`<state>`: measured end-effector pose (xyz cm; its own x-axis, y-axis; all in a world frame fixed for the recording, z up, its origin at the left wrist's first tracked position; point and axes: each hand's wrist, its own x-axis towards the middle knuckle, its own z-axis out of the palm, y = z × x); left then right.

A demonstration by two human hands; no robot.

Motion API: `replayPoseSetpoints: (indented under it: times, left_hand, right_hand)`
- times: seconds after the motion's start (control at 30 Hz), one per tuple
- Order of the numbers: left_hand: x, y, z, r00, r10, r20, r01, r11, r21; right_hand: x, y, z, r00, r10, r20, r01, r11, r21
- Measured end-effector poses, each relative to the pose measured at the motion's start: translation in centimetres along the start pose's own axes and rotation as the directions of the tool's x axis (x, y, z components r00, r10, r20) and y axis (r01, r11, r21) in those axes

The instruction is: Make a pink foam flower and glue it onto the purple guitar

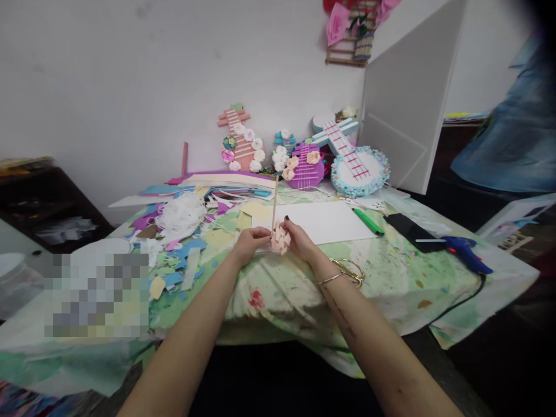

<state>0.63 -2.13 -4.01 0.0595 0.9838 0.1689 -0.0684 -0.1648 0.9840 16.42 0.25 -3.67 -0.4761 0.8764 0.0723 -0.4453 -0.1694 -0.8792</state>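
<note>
Over the front of the table, a small pale pink paper flower [280, 241] with layered petals sits between my two hands. A thin pale strip [275, 202] stands upright from behind the flower, close to my left fingertips. My left hand [251, 242] is closed, its fingers pinching the flower's left side by the foot of the strip. From the other side, my right hand [300, 238] grips the flower with bent fingers, the thumb near its top. Just behind both hands lies a white sheet [324, 220]. Gold-handled scissors [354, 271] rest beside my right wrist, partly hidden by it.
A green marker-like tool [368, 222], a black flat device [414, 233] and a blue glue gun [469, 255] with a cord lie at right. Paper scraps [182, 260] and white string [182, 213] cover the left. Decorated paper instruments [360, 168] lean against the wall.
</note>
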Motion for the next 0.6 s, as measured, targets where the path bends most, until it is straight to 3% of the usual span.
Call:
replayPoseSetpoints:
  times: [0.27, 0.6]
  left_hand:
    - [-0.62, 0.03, 0.08, 1.000, 0.030, -0.005, -0.029, 0.998, 0.054]
    - [-0.16, -0.67, -0.29, 0.999, 0.031, -0.019, -0.029, 0.997, 0.078]
  right_hand:
    - [-0.81, 0.52, 0.20, 0.997, -0.069, -0.038, 0.068, 0.997, -0.022]
    - [-0.77, 0.64, -0.09, 0.997, -0.071, -0.008, 0.071, 0.997, -0.035]
